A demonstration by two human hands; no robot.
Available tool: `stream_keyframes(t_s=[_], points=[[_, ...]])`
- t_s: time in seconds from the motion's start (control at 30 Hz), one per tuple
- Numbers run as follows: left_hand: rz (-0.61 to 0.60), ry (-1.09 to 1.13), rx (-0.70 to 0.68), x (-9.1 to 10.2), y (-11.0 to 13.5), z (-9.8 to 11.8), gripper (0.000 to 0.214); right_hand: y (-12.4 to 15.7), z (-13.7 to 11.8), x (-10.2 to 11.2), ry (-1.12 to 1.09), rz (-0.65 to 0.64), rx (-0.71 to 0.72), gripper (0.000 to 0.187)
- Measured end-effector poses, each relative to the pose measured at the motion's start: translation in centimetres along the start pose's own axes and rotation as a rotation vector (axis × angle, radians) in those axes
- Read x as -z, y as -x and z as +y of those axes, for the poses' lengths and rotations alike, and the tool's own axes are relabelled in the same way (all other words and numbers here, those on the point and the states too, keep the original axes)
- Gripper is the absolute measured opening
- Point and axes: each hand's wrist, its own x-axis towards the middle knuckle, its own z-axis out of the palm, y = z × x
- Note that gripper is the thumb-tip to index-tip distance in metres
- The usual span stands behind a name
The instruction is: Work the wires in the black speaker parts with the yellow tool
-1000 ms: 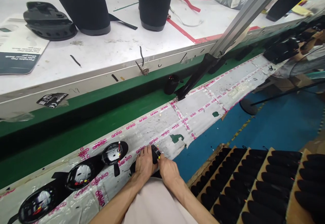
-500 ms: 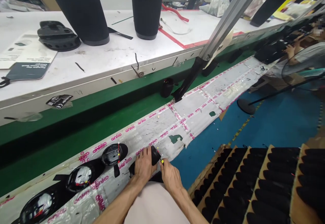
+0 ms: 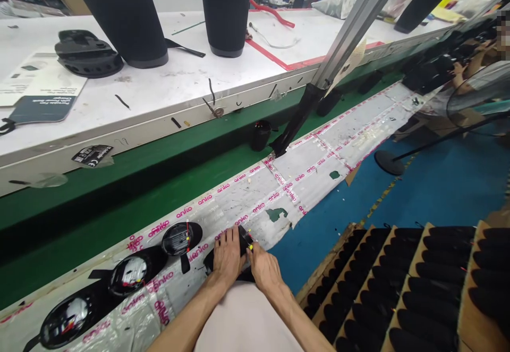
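Both my hands meet over a small black part (image 3: pixel 244 239) with yellow and red wire ends, at the near edge of a taped grey work ledge (image 3: pixel 306 171). My left hand (image 3: pixel 227 259) lies over the part with fingers curled onto it. My right hand (image 3: pixel 263 269) pinches it from the right. To the left on the ledge lie three round black housings with shiny insides (image 3: pixel 180 238) (image 3: pixel 133 272) (image 3: pixel 66 317), the nearest showing red and yellow wires.
A green conveyor belt (image 3: pixel 159 182) runs behind the ledge, with a black cylinder (image 3: pixel 260 134) on it. Beyond is a white bench (image 3: pixel 159 91) with two tall black cylinders (image 3: pixel 225 6). Cardboard trays of black parts (image 3: pixel 418 283) stand at right on the blue floor; a fan (image 3: pixel 478 102) and another person are at far right.
My hands stay on the small black part; the right fingers have closed back in on it. The view has shifted slightly.
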Motion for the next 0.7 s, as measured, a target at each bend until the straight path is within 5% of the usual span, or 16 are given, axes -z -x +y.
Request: stream_keyframes(t_s=[0.7], points=[[0.027, 0.030, 0.040, -1.6, -0.4, -0.2, 0.070, -1.5, 0.2, 1.5, 0.060, -0.133, 0.049, 0.025]])
